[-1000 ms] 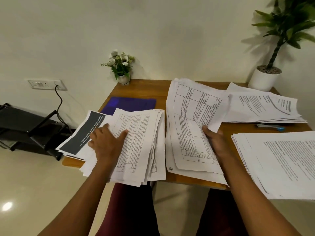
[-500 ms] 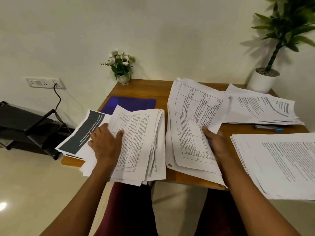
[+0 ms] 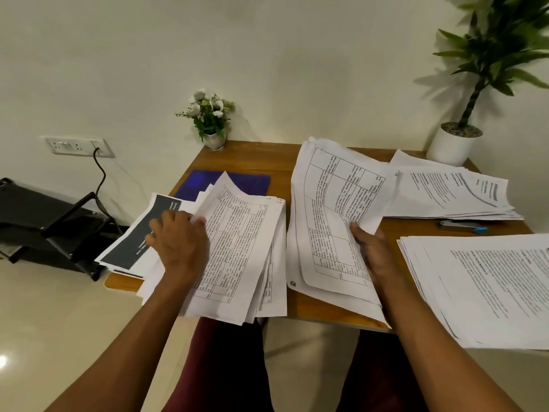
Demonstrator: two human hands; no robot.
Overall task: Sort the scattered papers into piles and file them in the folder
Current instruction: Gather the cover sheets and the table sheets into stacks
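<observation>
Several piles of printed papers cover a small wooden table (image 3: 267, 157). My left hand (image 3: 178, 242) grips the left edge of a stack of table-printed sheets (image 3: 240, 251), and its far corner curls up. Beneath that stack lie sheets with a dark grey cover page (image 3: 139, 233). My right hand (image 3: 371, 251) holds the right edge of a second stack of table-printed sheets (image 3: 326, 209), which bows upward. A blue folder (image 3: 252, 182) lies flat behind the left stack, partly hidden by it. Two more text piles rest at the far right (image 3: 448, 191) and the near right (image 3: 487, 286).
A small white flower pot (image 3: 212, 123) stands at the table's back left corner and a large potted plant (image 3: 454, 144) at the back right. A stapler (image 3: 462, 226) lies between the right piles. A black rack (image 3: 50, 227) stands on the floor to the left, below a wall socket.
My left hand has gone from lying flat on the left stack to gripping its left edge, and the top sheets have lifted and curled. The right hand has barely moved.
</observation>
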